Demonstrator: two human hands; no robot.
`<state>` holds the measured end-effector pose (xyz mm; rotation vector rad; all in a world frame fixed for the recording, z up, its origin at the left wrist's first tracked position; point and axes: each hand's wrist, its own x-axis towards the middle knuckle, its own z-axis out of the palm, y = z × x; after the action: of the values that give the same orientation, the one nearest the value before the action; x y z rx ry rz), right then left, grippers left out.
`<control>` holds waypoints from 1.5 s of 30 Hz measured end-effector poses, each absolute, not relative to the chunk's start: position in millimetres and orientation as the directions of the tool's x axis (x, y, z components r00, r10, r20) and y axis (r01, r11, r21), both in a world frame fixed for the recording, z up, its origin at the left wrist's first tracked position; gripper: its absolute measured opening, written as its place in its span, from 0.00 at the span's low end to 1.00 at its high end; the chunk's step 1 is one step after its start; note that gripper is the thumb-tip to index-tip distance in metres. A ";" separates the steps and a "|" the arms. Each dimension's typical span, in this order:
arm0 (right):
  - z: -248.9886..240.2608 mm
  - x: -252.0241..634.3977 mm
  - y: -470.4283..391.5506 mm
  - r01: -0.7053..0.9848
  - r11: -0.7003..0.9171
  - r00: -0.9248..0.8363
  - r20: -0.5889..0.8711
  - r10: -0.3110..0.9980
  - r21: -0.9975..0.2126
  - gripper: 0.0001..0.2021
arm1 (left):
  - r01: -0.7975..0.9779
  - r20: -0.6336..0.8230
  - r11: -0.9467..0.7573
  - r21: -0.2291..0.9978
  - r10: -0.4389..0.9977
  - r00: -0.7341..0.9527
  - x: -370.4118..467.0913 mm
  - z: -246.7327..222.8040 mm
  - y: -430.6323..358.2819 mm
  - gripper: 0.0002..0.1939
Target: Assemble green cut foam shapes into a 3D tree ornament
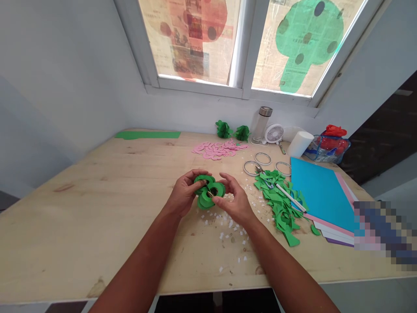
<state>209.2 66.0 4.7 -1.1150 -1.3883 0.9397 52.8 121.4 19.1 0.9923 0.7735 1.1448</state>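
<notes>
Between my two hands, above the front middle of the table, is a green paper flower shape (205, 201) made of layered rounded petals with dark openings. My left hand (186, 191) pinches its left side, the thumb lying over the petals. On the right side, my right hand (236, 202) grips the edge with thumb and fingertips near a small tan bit in the opening. Small white paper bits (231, 224) lie scattered on the table below. Two similar green folded paper pieces (223, 129) stand against the back wall.
Pink paper cutouts (219, 150) lie behind my hands. Green scraps (283, 208), a white pen (291, 198), scissors (265, 177) and tape rings (262, 158) are at right, beside coloured sheets (321, 191). A bottle (261, 126) and fan (274, 133) stand behind. A green strip (148, 134) lies back left.
</notes>
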 end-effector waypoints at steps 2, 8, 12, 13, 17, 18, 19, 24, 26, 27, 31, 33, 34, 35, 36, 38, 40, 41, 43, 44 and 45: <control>5.9 207.1 63.2 0.251 0.296 -0.015 0.302 0.953 -0.921 0.38 | -0.374 -0.011 0.103 0.922 0.971 0.241 53.6 18.4 121.5 0.16; 1.3 204.6 62.0 0.449 0.347 0.014 0.394 0.919 -0.824 0.39 | -0.375 -0.024 0.099 0.922 0.980 0.198 57.7 17.3 120.1 0.16; -1.2 205.5 63.5 0.487 0.363 0.039 0.435 0.899 -0.794 0.35 | -0.368 -0.043 0.115 0.923 0.979 0.198 59.7 17.6 118.6 0.16; -1.4 205.5 63.5 0.500 0.367 0.039 0.444 0.895 -0.784 0.34 | -0.368 -0.048 0.119 0.922 0.979 0.196 60.2 17.7 118.4 0.16; -2.0 204.5 62.2 0.556 0.388 0.036 0.487 0.872 -0.735 0.32 | -0.383 -0.066 0.130 0.915 0.982 0.176 62.4 16.6 118.0 0.16; -2.2 204.0 61.7 0.568 0.396 0.030 0.500 0.866 -0.721 0.31 | -0.388 -0.071 0.133 0.912 0.983 0.170 62.9 15.9 118.1 0.16; -2.4 203.6 61.2 0.580 0.405 0.021 0.510 0.860 -0.706 0.31 | -0.393 -0.075 0.135 0.909 0.984 0.162 63.3 15.1 118.3 0.16; -2.6 201.5 59.9 0.650 0.436 -0.044 0.542 0.839 -0.623 0.34 | -0.421 -0.085 0.137 0.897 0.987 0.139 64.1 12.0 119.5 0.17; -2.5 200.9 60.1 0.666 0.447 -0.073 0.544 0.836 -0.597 0.36 | -0.427 -0.089 0.139 0.894 0.987 0.135 64.2 11.7 119.7 0.17; -2.4 200.6 60.2 0.671 0.450 -0.084 0.543 0.836 -0.589 0.37 | -0.428 -0.090 0.139 0.893 0.987 0.133 64.3 11.6 119.7 0.17; -3.3 199.5 60.8 0.703 0.428 -0.091 0.525 0.846 -0.568 0.37 | -0.435 -0.082 0.131 0.891 0.988 0.129 65.3 11.2 119.3 0.17; -4.3 198.6 60.8 0.728 0.400 -0.068 0.523 0.850 -0.556 0.36 | -0.439 -0.074 0.122 0.890 0.989 0.125 66.1 11.1 118.9 0.18; -4.9 198.1 60.8 0.739 0.388 -0.054 0.526 0.849 -0.550 0.35 | -0.440 -0.069 0.116 0.890 0.990 0.120 66.5 11.0 118.6 0.18; -5.6 197.6 60.8 0.749 0.379 -0.039 0.534 0.844 -0.544 0.35 | -0.441 -0.065 0.110 0.891 0.991 0.115 67.0 11.0 118.3 0.18; -6.3 197.2 60.9 0.756 0.375 -0.028 0.546 0.837 -0.537 0.34 | -0.441 -0.062 0.104 0.892 0.992 0.109 67.5 11.1 118.0 0.18; -7.8 196.7 61.2 0.763 0.381 -0.018 0.573 0.819 -0.521 0.34 | -0.440 -0.055 0.092 0.893 0.994 0.096 68.7 11.3 117.1 0.18; -8.9 196.6 61.5 0.766 0.391 -0.014 0.594 0.804 -0.510 0.33 | -0.434 -0.048 0.081 0.897 0.995 0.088 69.8 11.3 116.3 0.17; -9.2 196.7 61.6 0.766 0.393 -0.013 0.600 0.800 -0.508 0.33 | -0.430 -0.043 0.076 0.900 0.995 0.086 70.3 11.1 115.9 0.17; -9.4 196.9 61.6 0.767 0.390 -0.006 0.603 0.798 -0.509 0.32 | -0.421 -0.033 0.066 0.905 0.996 0.086 71.2 10.6 115.5 0.16; -9.3 197.0 61.5 0.768 0.388 -0.002 0.604 0.797 -0.510 0.32 | -0.418 -0.029 0.062 0.906 0.996 0.085 71.6 10.2 115.4 0.16; -9.2 197.1 61.4 0.768 0.387 0.000 0.605 0.797 -0.510 0.32 | -0.417 -0.026 0.059 0.907 0.996 0.083 71.8 9.7 115.4 0.16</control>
<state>197.1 61.4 -9.2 -1.3745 -1.7556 0.0399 71.8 115.4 9.7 0.8914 0.8545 1.2972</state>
